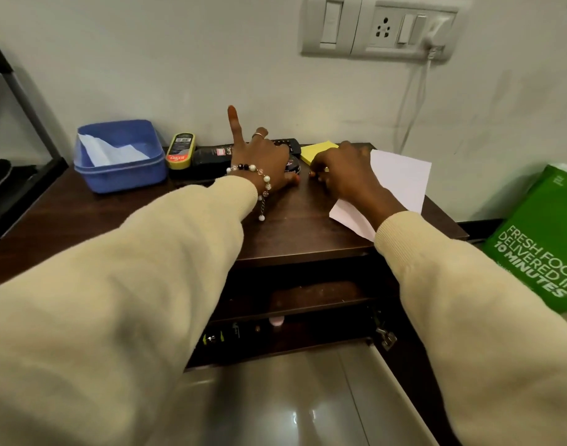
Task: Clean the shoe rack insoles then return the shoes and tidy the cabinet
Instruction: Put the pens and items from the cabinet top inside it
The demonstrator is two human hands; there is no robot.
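From my head view, I judge I'm at the tidying end of the job: the cabinet top [292, 226] holds small things in a row along the wall, a blue tub [121, 169] at ten o'clock, a shoe-polish sponge [180, 150] beside it, then a dark bottle [211, 159]. The cabinet's door is open below, at six o'clock; something dark lies on the lower shelf [243, 336] (shoes perhaps, too dim to tell). The insoles I can't see.

My left hand [263, 159] rests over a round tin [293, 165], index finger straight up, the others loosely bent. My right hand [343, 172], at one o'clock, curls its fingers around some small item at the yellow sticky notes [317, 151], lying over a white sheet [401, 181].
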